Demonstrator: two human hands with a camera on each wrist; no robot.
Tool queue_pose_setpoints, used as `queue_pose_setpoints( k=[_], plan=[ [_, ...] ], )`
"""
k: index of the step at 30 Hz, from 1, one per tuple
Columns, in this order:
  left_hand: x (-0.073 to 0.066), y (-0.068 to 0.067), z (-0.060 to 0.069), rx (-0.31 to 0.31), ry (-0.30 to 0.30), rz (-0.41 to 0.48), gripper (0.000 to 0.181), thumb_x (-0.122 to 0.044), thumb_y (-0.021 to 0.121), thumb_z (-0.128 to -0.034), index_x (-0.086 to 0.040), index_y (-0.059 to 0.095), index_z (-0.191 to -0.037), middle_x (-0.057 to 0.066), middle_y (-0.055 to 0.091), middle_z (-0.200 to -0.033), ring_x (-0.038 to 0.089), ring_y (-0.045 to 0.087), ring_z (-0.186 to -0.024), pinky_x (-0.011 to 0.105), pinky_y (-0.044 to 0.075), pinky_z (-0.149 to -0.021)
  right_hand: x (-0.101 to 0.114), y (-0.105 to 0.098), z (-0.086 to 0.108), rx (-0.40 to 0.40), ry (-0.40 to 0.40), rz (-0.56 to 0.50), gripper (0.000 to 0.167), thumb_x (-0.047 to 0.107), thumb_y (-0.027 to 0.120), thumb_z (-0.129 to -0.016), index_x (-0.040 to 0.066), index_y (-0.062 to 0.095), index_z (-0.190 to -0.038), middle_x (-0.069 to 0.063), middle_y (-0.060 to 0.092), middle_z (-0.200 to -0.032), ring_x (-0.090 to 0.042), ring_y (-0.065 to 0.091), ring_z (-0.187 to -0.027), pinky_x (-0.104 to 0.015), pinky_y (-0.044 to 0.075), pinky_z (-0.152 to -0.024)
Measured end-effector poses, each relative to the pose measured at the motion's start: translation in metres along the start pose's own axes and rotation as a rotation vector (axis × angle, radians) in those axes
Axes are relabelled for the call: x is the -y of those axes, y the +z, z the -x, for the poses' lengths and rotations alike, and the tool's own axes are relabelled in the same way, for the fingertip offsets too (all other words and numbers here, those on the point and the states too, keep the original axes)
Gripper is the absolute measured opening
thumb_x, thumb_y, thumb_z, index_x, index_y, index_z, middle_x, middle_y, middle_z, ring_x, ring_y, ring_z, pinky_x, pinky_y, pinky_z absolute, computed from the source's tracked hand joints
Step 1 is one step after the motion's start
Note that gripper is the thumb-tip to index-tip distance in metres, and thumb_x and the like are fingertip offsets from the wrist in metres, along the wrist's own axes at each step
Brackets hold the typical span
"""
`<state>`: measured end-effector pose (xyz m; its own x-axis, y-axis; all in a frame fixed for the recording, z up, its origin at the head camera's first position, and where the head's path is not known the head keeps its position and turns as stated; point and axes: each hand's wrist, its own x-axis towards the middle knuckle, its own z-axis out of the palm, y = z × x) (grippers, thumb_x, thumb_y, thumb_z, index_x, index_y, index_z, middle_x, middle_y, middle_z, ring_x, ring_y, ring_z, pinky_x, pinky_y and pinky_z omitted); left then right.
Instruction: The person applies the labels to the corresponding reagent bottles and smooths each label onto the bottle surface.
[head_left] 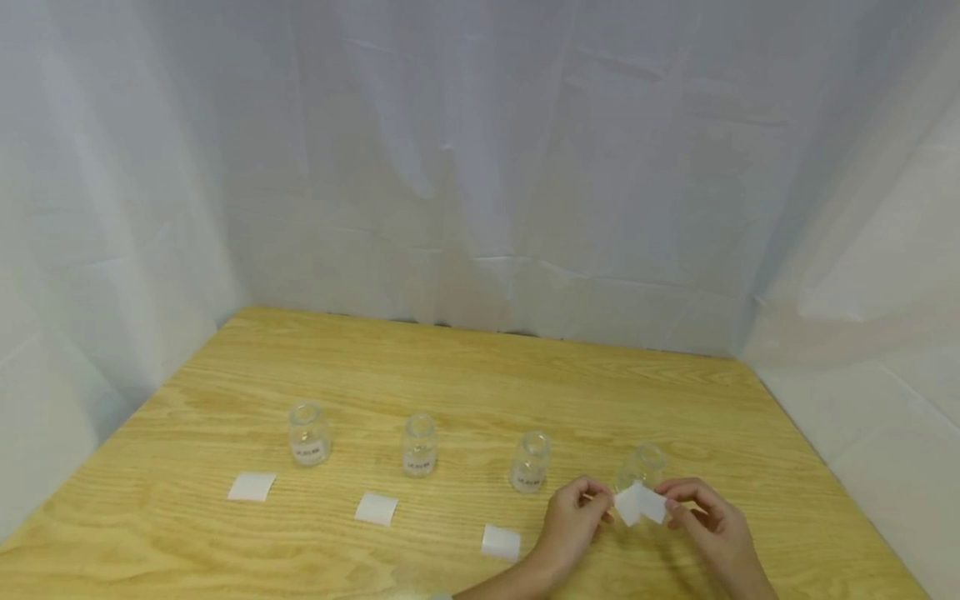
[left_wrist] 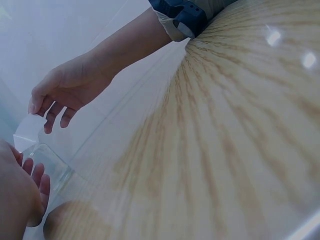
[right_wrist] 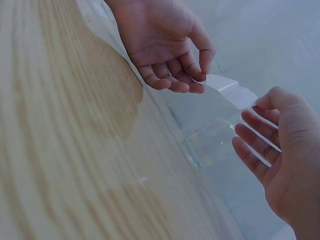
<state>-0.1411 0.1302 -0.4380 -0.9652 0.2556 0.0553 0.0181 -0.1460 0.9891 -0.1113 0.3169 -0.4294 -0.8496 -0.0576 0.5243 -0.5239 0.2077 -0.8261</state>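
A small white paper piece (head_left: 640,503), possibly a sticker, is stretched between both hands, with a crease across its middle. My left hand (head_left: 573,521) pinches its left end between thumb and forefinger; my right hand (head_left: 712,527) pinches the right end. In the right wrist view the other fingers of the left hand (right_wrist: 162,45) and right hand (right_wrist: 292,150) are loosely bent below the paper piece (right_wrist: 239,94). Just behind the paper stands a clear glass jar (head_left: 649,457), partly hidden by paper and fingers. Whether this jar bears a label cannot be seen.
Three more glass jars, the left (head_left: 308,435), middle (head_left: 419,447) and right (head_left: 530,463), carry white labels with dark print. White paper pieces lie before them: left (head_left: 252,486), middle (head_left: 376,509), right (head_left: 500,542). White sheeting (head_left: 480,167) surrounds the wooden table (head_left: 450,358).
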Motion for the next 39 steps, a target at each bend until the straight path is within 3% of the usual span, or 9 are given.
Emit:
queue_pose_setpoints(
  k=[7,17,25,29,34,39],
  plan=[
    [0.0,0.001,-0.001,-0.053,0.03,-0.005,0.009,-0.009,0.058,-0.0815,-0.001,0.062,-0.083,-0.001,0.056,-0.072,0.011,0.056,-0.061,0.016,0.041,-0.051,0.002,0.0,0.0,-0.095,0.063,0.033,0.013,-0.016,0.052,-0.085,-0.005,0.059,-0.086,-0.006,0.062,-0.093,-0.011,0.057,-0.079,-0.024,0.05,-0.056],
    [-0.002,0.0,-0.001,-0.065,0.026,-0.015,0.007,-0.009,0.059,-0.0811,-0.002,0.062,-0.081,-0.002,0.055,-0.07,0.011,0.054,-0.059,0.015,0.039,-0.048,0.002,-0.002,-0.002,-0.234,0.181,0.087,0.005,-0.005,0.056,-0.089,-0.006,0.06,-0.089,-0.002,0.063,-0.082,-0.012,0.058,-0.07,-0.022,0.049,-0.054],
    [-0.001,-0.008,0.004,0.0,0.017,-0.093,0.008,-0.008,0.06,-0.0796,-0.003,0.064,-0.081,-0.002,0.057,-0.065,0.008,0.051,-0.056,0.015,0.037,-0.046,0.003,-0.002,-0.005,-0.283,0.22,0.082,0.007,-0.001,0.057,-0.089,-0.007,0.059,-0.089,-0.001,0.062,-0.078,-0.01,0.057,-0.07,-0.022,0.05,-0.053],
    [-0.002,-0.013,0.008,0.076,0.019,-0.177,0.006,-0.01,0.062,-0.0786,-0.005,0.065,-0.079,-0.006,0.055,-0.065,0.005,0.049,-0.056,0.016,0.038,-0.047,0.003,-0.003,-0.005,-0.296,0.219,0.065,0.006,-0.001,0.057,-0.089,-0.007,0.059,-0.088,-0.002,0.062,-0.077,-0.011,0.058,-0.069,-0.022,0.049,-0.053],
    [-0.003,-0.017,0.013,0.187,0.051,-0.311,0.003,-0.009,0.065,-0.0767,-0.008,0.067,-0.074,-0.011,0.055,-0.065,0.002,0.048,-0.06,0.017,0.043,-0.052,0.003,-0.003,-0.005,-0.291,0.207,0.04,0.005,-0.002,0.056,-0.089,-0.007,0.058,-0.088,-0.003,0.062,-0.076,-0.011,0.057,-0.069,-0.022,0.049,-0.053],
    [-0.002,-0.017,0.014,0.236,0.126,-0.499,0.01,-0.01,0.07,-0.0735,-0.014,0.065,-0.066,-0.016,0.051,-0.062,-0.001,0.045,-0.056,0.016,0.041,-0.051,0.002,-0.004,-0.004,-0.292,0.208,0.04,0.005,-0.003,0.056,-0.089,-0.007,0.058,-0.087,-0.003,0.061,-0.075,-0.01,0.057,-0.068,-0.022,0.049,-0.052]
  ],
)
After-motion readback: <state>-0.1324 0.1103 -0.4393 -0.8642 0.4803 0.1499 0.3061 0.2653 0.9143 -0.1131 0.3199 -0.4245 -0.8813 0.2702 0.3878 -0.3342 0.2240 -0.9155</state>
